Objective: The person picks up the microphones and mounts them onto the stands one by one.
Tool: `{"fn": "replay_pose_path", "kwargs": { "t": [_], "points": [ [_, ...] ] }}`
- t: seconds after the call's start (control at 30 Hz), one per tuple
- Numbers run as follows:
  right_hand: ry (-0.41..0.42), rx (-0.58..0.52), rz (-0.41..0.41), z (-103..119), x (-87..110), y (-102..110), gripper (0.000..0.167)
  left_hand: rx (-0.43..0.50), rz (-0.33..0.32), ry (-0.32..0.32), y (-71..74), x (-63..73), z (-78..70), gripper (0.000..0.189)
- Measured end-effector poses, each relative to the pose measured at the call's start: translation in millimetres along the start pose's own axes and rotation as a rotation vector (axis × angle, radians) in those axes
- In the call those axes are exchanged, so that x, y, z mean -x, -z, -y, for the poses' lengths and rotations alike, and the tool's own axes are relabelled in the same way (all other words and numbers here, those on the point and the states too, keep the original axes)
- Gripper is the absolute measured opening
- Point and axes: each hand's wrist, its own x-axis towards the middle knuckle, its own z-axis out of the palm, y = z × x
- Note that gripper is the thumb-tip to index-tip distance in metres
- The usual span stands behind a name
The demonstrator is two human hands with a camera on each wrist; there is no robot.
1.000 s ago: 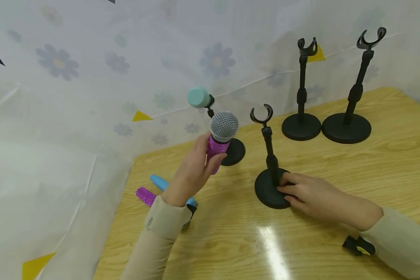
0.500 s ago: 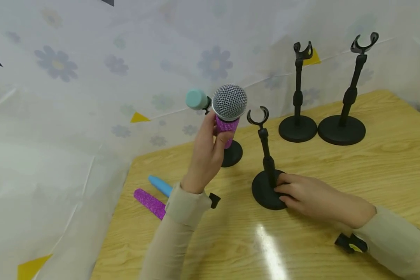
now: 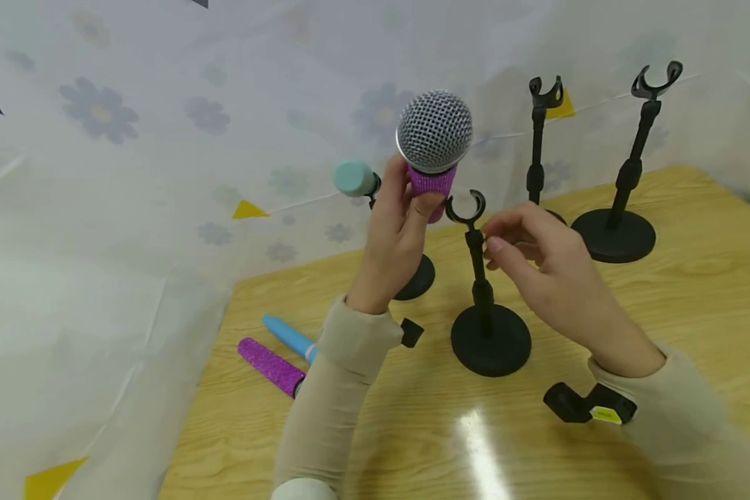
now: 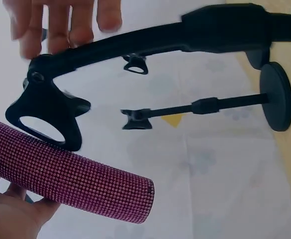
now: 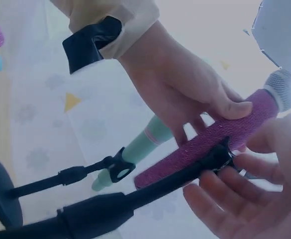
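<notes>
My left hand (image 3: 389,253) grips a microphone with a purple rhinestone handle (image 4: 90,185) and a silver mesh head (image 3: 435,132). It is raised, mesh end up and tilted, close to the nearest black microphone stand (image 3: 482,295). In the left wrist view the handle lies right at the rim of the stand's holder clip (image 4: 46,117), overlapping it. My right hand (image 3: 556,271) is at the top of that pole, fingers loosely bent, with fingertips (image 4: 58,45) right at the neck below the clip. The stand's round base rests on the table.
Behind my left hand, a mint-green microphone (image 3: 353,178) sits in another stand, its base (image 3: 417,278) partly hidden. Two bare stands, one middle-right (image 3: 536,146) and one far right (image 3: 630,170), stand at the back. A blue microphone (image 3: 289,338) and another purple one (image 3: 270,362) lie at left.
My left hand has lifted the purple microphone up and rightward toward the near stand's clip. My right hand has left the stand's base and risen to the top of its pole.
</notes>
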Motion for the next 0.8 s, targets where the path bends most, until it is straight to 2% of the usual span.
{"fn": "replay_pose_path", "kwargs": {
  "t": [0.07, 0.17, 0.27, 0.37, 0.5, 0.6, 0.73, 0.8],
  "points": [
    [-0.088, -0.068, -0.047, 2.7, -4.7, -1.0, 0.023, -0.001, 0.009, -0.030, -3.2, -7.0, -4.7, 0.065],
    [-0.178, -0.149, -0.055, 2.8, -10.2, -1.4, 0.034, -0.019, 0.024, -0.069, -7.0, -14.8, -11.1, 0.062],
    [-0.222, -0.205, -0.011, 1.0, -13.9, -2.4, 0.041, -0.018, 0.059, -0.099, -9.4, -16.7, -15.3, 0.060],
    [-0.258, -0.227, 0.047, 0.0, -15.8, -5.7, 0.046, -0.024, 0.080, -0.114, -9.3, -13.0, -17.5, 0.062],
    [-0.271, -0.257, 0.078, 0.1, -18.7, -10.0, 0.047, -0.019, 0.085, -0.097, -5.7, -6.4, -19.2, 0.074],
    [-0.253, -0.346, 0.070, 0.1, -20.6, -10.8, 0.043, -0.048, 0.100, -0.086, -3.0, -4.2, -19.6, 0.080],
    [-0.218, -0.476, 0.068, -1.0, -21.2, -10.5, 0.030, -0.147, 0.131, -0.111, -0.6, -6.6, -18.6, 0.062],
    [-0.212, -0.481, 0.070, -1.5, -21.2, -10.3, 0.023, -0.189, 0.151, -0.098, 0.6, -8.0, -17.5, 0.061]
  ]
}}
